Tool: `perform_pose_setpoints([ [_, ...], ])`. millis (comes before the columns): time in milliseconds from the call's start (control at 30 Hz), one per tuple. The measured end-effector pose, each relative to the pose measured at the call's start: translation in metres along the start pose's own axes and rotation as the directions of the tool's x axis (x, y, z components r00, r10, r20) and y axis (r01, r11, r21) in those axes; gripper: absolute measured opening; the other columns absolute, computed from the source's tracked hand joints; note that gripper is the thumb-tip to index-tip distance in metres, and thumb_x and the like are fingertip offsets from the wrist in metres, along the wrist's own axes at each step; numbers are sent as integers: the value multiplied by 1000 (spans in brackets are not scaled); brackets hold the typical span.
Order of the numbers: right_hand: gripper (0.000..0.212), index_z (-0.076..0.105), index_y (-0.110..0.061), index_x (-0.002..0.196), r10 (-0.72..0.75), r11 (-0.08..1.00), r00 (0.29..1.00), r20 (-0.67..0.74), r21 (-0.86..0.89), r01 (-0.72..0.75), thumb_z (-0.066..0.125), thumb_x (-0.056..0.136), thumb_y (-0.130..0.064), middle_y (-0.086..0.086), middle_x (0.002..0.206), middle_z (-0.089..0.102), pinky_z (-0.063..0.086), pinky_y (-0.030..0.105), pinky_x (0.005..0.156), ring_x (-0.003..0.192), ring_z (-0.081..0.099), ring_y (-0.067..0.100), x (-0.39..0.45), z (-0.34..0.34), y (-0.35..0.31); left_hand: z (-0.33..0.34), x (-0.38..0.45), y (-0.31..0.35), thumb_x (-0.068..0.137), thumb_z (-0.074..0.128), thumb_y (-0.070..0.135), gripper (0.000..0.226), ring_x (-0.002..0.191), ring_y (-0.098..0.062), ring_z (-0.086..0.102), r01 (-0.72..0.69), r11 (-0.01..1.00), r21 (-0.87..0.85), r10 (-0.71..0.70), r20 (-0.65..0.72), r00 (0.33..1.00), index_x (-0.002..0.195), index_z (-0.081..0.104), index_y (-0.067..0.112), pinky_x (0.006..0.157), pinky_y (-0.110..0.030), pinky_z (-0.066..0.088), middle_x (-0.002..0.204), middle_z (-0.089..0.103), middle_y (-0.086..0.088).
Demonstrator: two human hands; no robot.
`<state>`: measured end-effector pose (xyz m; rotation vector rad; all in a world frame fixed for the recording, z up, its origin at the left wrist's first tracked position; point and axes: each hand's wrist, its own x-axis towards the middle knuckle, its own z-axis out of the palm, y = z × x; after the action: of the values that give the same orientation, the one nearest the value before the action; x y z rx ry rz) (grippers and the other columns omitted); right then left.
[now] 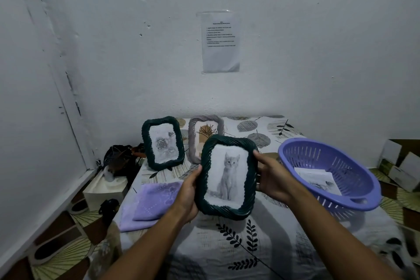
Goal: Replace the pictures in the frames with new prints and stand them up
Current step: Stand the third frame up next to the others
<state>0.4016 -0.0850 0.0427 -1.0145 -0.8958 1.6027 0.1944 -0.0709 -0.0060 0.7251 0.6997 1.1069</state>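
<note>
Both hands are gripping the dark green cat frame (228, 175) by its side edges, left hand (188, 191) and right hand (271, 177), holding it above the table (261, 245). The rose frame (162, 143) and empty grey frame (204, 138) are standing behind; the purple basket (329, 173) is sitting just right.

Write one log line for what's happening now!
hands: left, right grip cat frame | rose frame standing | grey frame empty
</note>
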Motion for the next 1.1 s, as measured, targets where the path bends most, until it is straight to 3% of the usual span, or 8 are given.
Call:
perform_pose_setpoints([
  [133,45,64,-14,114,90,980,987,129,165,-111,41,96,-49,11,103,72,58,37,65,87,71,28,0,-2,-17,6,2,-6,90,46,35,38,94,-27,70,1,1000,1,-1,40,999,110,68,11,77,-37,56,109,72,-12],
  [300,46,67,-11,91,166,983,984,58,67,-170,48,91,-54,12,87,70,58,43,70,76,68,30,11,-9,-30,9,9,-8,99,40,31,36,92,-26,71,25,1000,18,-26,30,999,109,68,11,77,-36,56,106,72,-11],
  [467,38,65,-14,84,149,989,989,20,22,-150,53,89,-49,8,80,68,55,42,74,73,66,28,28,-19,-45,15,26,-8,81,63,31,38,98,-31,68,-51,977,209,68,-75,995,111,65,8,88,-43,54,114,68,-18],
  [533,36,63,-16,83,123,992,992,-15,-11,-123,50,90,-49,7,78,67,51,41,76,73,64,26,38,-25,-52,17,32,-12,81,72,20,34,89,-19,68,-164,877,451,245,-128,961,112,61,10,72,-27,57,112,68,-15],
  [600,36,62,-17,86,108,993,993,-40,-51,-110,47,91,-50,7,82,66,47,38,77,78,61,26,50,-31,-60,19,38,-20,75,81,28,57,97,-10,62,-240,697,676,395,-83,915,123,54,14,74,-14,52,114,64,-2],
  [733,36,60,-17,82,91,989,992,-91,-109,-101,43,91,-48,7,81,64,41,35,74,77,57,25,74,-39,-75,30,57,-41,43,78,75,125,130,-19,40,-185,384,905,445,-6,895,146,31,23,107,-41,40,141,40,-1],
  [900,36,60,-15,78,106,987,987,-122,-106,-119,42,91,-44,7,78,62,39,32,70,71,55,24,102,-52,-88,57,89,-61,49,80,70,141,145,-25,14,-10,235,972,425,-93,900,153,2,16,115,-47,26,158,11,-4],
  [1100,31,56,-17,75,120,984,981,-150,-110,-137,44,89,-41,6,76,59,38,32,72,71,54,23,137,-67,-95,73,130,-69,54,75,73,142,146,-27,10,132,182,974,416,-198,888,152,-9,12,116,-41,22,160,5,-8],
])
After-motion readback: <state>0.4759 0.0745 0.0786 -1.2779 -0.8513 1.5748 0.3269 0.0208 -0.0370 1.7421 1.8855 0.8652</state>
